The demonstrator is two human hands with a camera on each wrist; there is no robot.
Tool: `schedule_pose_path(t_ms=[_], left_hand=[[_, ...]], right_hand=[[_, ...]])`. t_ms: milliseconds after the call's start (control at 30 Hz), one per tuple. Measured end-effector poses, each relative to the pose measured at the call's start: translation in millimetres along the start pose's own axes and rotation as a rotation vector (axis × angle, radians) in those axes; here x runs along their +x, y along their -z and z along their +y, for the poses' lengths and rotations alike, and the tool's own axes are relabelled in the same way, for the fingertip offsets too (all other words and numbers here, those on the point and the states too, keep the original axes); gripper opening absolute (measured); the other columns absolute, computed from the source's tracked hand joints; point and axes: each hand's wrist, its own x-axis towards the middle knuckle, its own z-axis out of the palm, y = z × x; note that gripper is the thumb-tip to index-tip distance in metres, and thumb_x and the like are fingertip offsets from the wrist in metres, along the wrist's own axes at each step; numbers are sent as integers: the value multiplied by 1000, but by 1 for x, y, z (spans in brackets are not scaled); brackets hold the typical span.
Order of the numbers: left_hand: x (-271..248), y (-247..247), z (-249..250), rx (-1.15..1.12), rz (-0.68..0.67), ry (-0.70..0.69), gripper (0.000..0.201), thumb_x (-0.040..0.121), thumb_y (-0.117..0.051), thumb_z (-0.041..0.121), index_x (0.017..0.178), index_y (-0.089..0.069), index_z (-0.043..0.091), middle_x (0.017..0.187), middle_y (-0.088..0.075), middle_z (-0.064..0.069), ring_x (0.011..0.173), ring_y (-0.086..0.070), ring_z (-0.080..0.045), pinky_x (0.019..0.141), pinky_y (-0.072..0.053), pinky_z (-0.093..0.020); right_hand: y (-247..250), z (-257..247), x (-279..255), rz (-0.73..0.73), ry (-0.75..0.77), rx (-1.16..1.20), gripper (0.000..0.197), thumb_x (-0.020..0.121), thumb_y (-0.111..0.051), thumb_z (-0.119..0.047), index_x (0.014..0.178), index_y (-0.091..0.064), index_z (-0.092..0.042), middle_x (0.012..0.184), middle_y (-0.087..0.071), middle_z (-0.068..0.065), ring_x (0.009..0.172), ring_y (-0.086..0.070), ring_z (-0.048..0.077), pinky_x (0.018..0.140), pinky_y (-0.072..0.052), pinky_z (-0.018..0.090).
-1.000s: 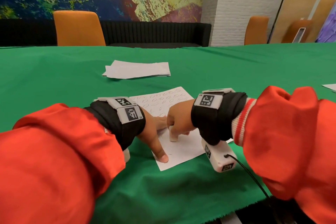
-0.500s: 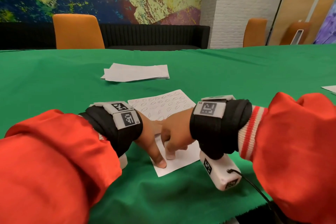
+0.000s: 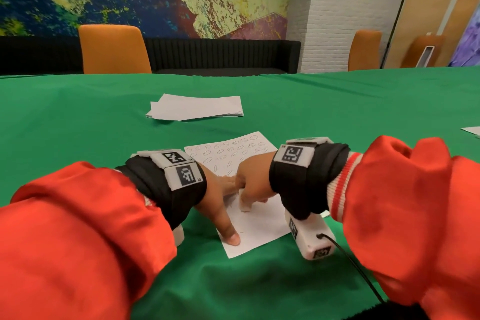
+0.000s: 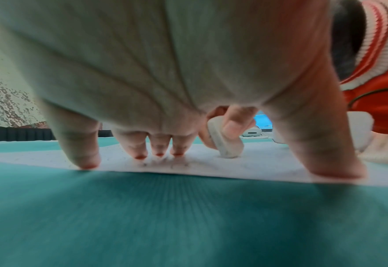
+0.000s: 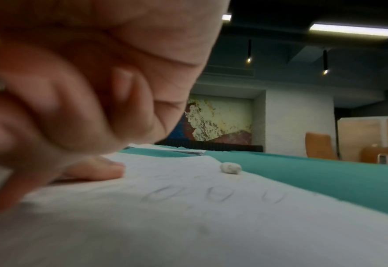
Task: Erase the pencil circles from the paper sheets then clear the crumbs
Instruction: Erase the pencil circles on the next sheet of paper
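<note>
A white paper sheet [image 3: 257, 226] lies on the green tablecloth [image 3: 78, 125], with rows of pencil circles [image 3: 228, 150] on its far half and a mostly blank near half. My left hand [image 3: 220, 200] presses the sheet flat with spread straight fingers [image 4: 80, 148], thumb near the front corner. My right hand [image 3: 253, 184] grips a white eraser [image 3: 245, 204], its tip on the paper; the left wrist view shows the eraser [image 4: 224, 142] pinched upright. A whitish rubber crumb [image 5: 230, 168] sits near the sheet's far edge, beyond circles [image 5: 218, 196].
A stack of white sheets [image 3: 197, 108] lies farther back on the table. Another paper's corner [image 3: 472, 131] shows at the right edge. Orange chairs [image 3: 114, 50] and a dark sofa stand behind the table. The tablecloth's front edge is close to me.
The right hand with the eraser has moved back and forth over the near part of the sheet. The left hand stays pressed on the paper. The head view shifted slightly.
</note>
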Motion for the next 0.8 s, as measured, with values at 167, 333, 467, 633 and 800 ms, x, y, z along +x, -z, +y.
schedule_pose_path(t_ms=[167, 333, 467, 633, 800], left_hand=[[3, 0, 1, 6, 1, 4, 63, 80, -72, 41, 136, -44, 35, 128, -46, 16, 113, -41, -3, 85, -27, -11], [7, 0, -8, 102, -28, 39, 113, 68, -73, 62, 150, 0, 35, 158, -5, 13, 144, -14, -14, 117, -13, -40], [6, -1, -2, 77, -15, 22, 96, 74, -74, 50, 148, -15, 34, 155, -19, 7, 140, -23, -17, 113, -17, -34], [8, -1, -7, 148, -23, 57, 114, 71, -71, 60, 151, 4, 31, 158, 0, 13, 145, -9, -12, 118, -8, -37], [10, -1, -8, 138, -22, 42, 113, 71, -72, 58, 152, 2, 30, 158, -2, 13, 144, -11, -12, 116, -9, -36]], right_hand=[[-10, -10, -5, -98, 58, 55, 23, 82, -67, -29, 67, -56, -16, 60, -53, -5, 59, -49, 9, 58, -38, 21], [-1, 6, -8, -34, -24, -49, 21, 84, -63, -33, 88, -67, -12, 58, -53, -7, 61, -51, 11, 53, -35, 19], [-9, -2, -15, -117, 64, 23, 23, 83, -64, -30, 66, -57, -16, 55, -52, -8, 55, -48, 9, 53, -34, 22], [-6, 9, -17, -67, 0, -41, 19, 85, -61, -30, 80, -65, -13, 57, -52, -6, 57, -48, 11, 53, -34, 21], [-15, 6, -27, -76, 87, 0, 13, 86, -59, -28, 81, -62, -17, 61, -54, -7, 54, -46, 7, 52, -33, 20]])
